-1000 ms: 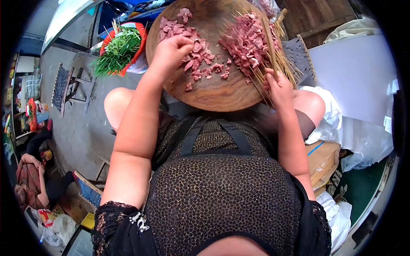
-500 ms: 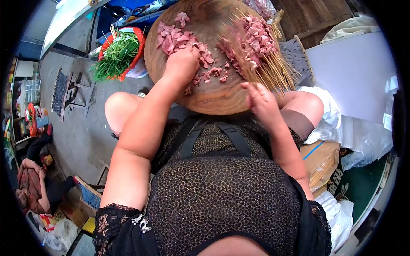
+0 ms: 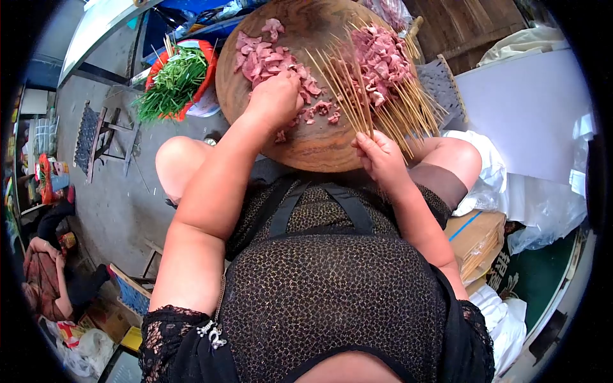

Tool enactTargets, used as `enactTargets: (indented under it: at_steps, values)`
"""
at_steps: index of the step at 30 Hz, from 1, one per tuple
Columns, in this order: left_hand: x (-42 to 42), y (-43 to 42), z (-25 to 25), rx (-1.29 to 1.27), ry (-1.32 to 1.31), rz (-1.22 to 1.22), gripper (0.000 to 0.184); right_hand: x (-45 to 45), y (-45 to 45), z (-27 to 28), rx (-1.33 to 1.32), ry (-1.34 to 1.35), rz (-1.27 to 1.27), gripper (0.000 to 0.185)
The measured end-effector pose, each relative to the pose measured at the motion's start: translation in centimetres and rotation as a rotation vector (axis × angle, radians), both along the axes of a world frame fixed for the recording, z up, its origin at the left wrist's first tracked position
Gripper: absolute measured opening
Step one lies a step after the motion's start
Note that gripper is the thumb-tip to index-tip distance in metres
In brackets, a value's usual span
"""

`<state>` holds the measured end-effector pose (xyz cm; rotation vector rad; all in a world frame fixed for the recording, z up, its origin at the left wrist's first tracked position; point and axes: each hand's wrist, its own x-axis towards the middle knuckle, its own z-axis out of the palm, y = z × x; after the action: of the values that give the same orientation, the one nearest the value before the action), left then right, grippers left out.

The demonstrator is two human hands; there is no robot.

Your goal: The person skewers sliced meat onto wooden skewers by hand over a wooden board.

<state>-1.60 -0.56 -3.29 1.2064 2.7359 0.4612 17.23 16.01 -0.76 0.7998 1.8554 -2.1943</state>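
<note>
My left hand (image 3: 276,97) is at the near edge of a heap of raw sliced meat (image 3: 258,59), its fingers curled down; whatever they pinch is hidden by the hand. In my right hand (image 3: 381,158) is a small fanned bunch of thin bamboo skewers (image 3: 348,96), gripped at the lower ends, with the tips pointing up over the board. Beside it lies a pile of meat skewers (image 3: 383,60), their bare sticks towards me. All the meat rests on a round wooden board (image 3: 313,153) above my knees. Small scraps of meat (image 3: 319,112) lie between the two piles.
On the left, a red-lined container (image 3: 209,57) holds cut green stalks (image 3: 175,80). A folding stool (image 3: 89,137) stands on the grey floor. Another person (image 3: 48,274) sits at lower left. At right are a pale panel (image 3: 517,115), plastic bags (image 3: 549,223) and a cardboard box (image 3: 476,239).
The bunch of skewers in my right hand, blurred before, now shows clearly, with its tips spread further left. The right hand has shifted slightly left. My left hand stays at the meat, moved a little right.
</note>
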Motion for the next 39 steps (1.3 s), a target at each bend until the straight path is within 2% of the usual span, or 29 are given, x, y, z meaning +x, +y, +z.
enactTargets:
  at_steps: [5,8,12,14,15,16,18,19,20,22,23,29,39]
  values:
    - [0.1,-0.4,-0.9,0.202,0.041,-0.044,0.016,0.2,0.0,0.5,-0.031,-0.004,0.013,0.021]
    - [-0.3,-0.2,-1.2,0.062,-0.03,-0.028,0.015,-0.1,-0.5,0.8,-0.062,-0.016,0.013,0.017]
    - [-0.5,-0.3,-0.3,0.011,-0.049,-0.019,0.016,-0.2,-0.5,0.1,-0.129,0.041,-0.015,0.014]
    - [-0.8,-0.6,0.5,0.397,-0.147,0.047,0.017,-0.2,-0.4,-0.1,-0.152,0.056,-0.012,0.016]
    - [-1.2,-0.5,0.3,0.562,-0.35,0.131,0.013,-0.1,-0.4,0.1,-0.168,0.044,-0.02,0.019]
    - [-1.5,-0.5,0.2,0.635,-0.667,0.264,0.014,-0.1,-0.4,0.1,-0.185,0.031,-0.026,0.021]
    - [-2.0,-0.7,0.2,0.996,-1.169,0.404,0.022,0.0,-0.6,0.0,-0.169,0.042,-0.024,0.021]
    - [-2.4,-0.7,0.1,1.079,-1.274,0.389,0.03,-0.1,-0.6,-0.1,-0.147,0.056,-0.027,0.022]
    - [-2.4,-0.7,0.0,1.079,-1.271,0.392,0.03,-0.2,-0.6,-0.4,-0.149,0.056,-0.023,0.022]
    - [-2.1,-0.5,0.1,1.306,-1.447,0.362,0.027,-0.2,-0.6,-1.1,-0.113,0.104,-0.016,0.02]
    - [-2.2,-0.5,0.2,1.318,-1.489,0.358,0.026,-0.2,-0.6,-1.2,-0.113,0.104,-0.015,0.02]
    - [-2.2,-0.4,-0.1,1.425,-1.494,0.391,0.025,-0.2,-0.5,-1.3,-0.044,0.103,-0.027,0.019]
    - [-2.1,-0.3,0.1,1.339,-1.494,0.377,0.026,-0.2,0.0,-1.7,-0.001,0.117,-0.013,0.019]
